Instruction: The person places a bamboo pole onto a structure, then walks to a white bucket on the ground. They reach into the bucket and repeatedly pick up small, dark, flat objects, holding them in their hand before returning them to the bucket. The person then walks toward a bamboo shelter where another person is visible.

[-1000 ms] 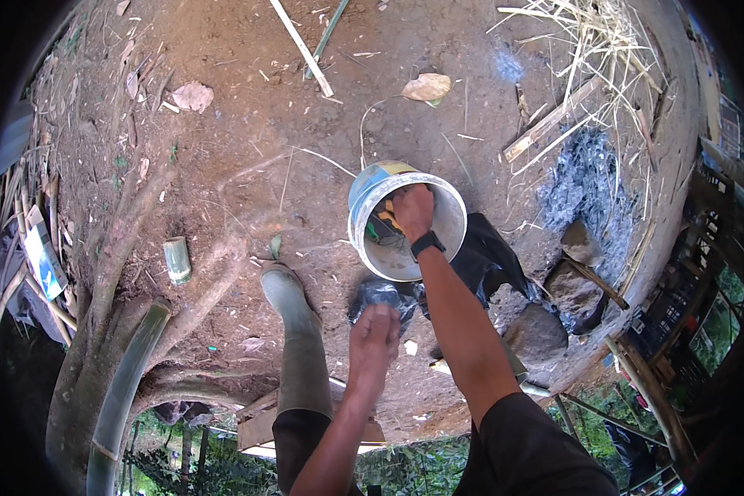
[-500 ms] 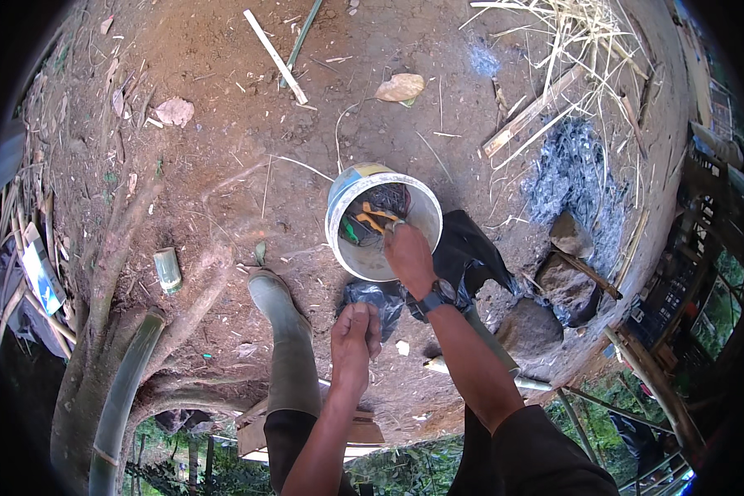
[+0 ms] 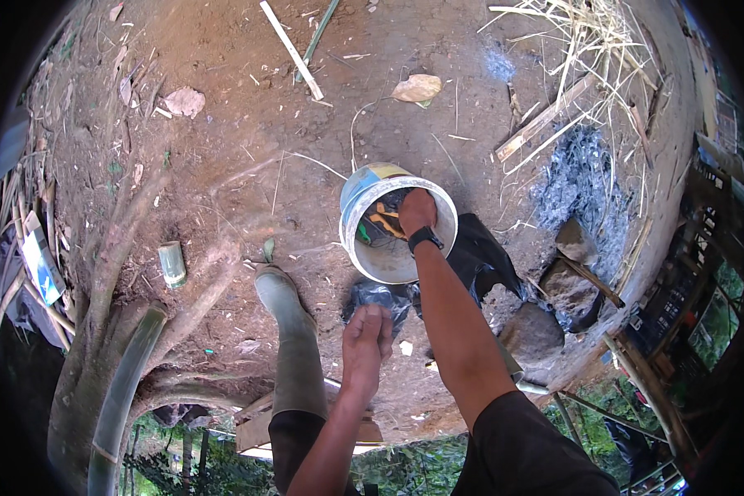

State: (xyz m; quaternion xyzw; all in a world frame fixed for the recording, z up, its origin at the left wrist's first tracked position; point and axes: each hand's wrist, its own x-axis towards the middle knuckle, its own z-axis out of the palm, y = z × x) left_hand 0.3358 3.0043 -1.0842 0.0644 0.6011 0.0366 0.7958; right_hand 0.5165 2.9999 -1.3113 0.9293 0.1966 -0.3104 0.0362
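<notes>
A white bucket (image 3: 358, 253) with a blue and yellow outside stands tilted toward me on the dirt ground. My right hand (image 3: 418, 212), a dark watch on its wrist, reaches inside by the right wall; its fingers are out of sight. Beside it in the bucket lie an orange-handled tool (image 3: 383, 221), a small green item (image 3: 364, 234) and dark material I cannot identify. My left hand (image 3: 366, 345) is closed in front of the bucket, and whatever it may hold is hidden. Black plastic sheeting (image 3: 484, 256) spreads beneath and right of the bucket.
Ash (image 3: 583, 178) and stones (image 3: 532, 332) lie to the right, below a heap of straw (image 3: 599, 41). A cut bamboo piece (image 3: 172, 264) stands left of my boot (image 3: 293, 347). Tree roots (image 3: 107, 264) run along the left side.
My right hand has left the orange handle and reached farther into the bucket, toward its right wall. The left hand stays closed near the same spot. The whole view has shifted slightly.
</notes>
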